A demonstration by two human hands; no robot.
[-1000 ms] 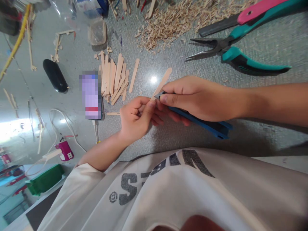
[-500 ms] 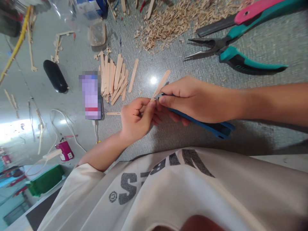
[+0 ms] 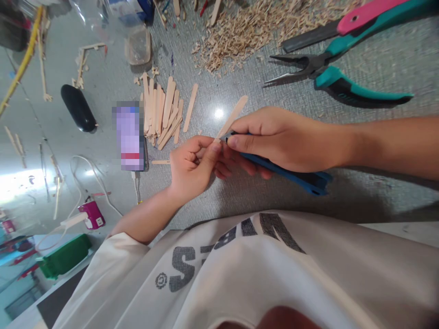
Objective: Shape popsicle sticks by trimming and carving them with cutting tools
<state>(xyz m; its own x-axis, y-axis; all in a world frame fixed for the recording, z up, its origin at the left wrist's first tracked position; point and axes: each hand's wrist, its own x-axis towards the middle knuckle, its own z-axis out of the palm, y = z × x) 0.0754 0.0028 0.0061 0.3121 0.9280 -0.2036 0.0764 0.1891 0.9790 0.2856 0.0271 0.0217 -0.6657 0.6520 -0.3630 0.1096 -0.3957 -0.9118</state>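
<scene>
My left hand (image 3: 192, 167) pinches the near end of a flat wooden craft stick (image 3: 235, 113), which points up and away to the right. My right hand (image 3: 277, 139) grips a blue utility knife (image 3: 291, 173), its tip held against the stick right beside my left fingertips. The knife's handle sticks out behind my right palm. Both hands hover just above the grey textured tabletop (image 3: 260, 192).
A pile of craft sticks (image 3: 163, 112) lies left of the hands, with a phone (image 3: 129, 135) and a black oval object (image 3: 78, 108) beyond. Wood shavings (image 3: 254, 27) heap at the top. Teal-handled pliers (image 3: 329, 77) and a pink-and-teal tool (image 3: 356, 20) lie at the upper right.
The hands have barely moved; the stick's far end has shifted slightly and the knife stays against the stick near my left fingers.
</scene>
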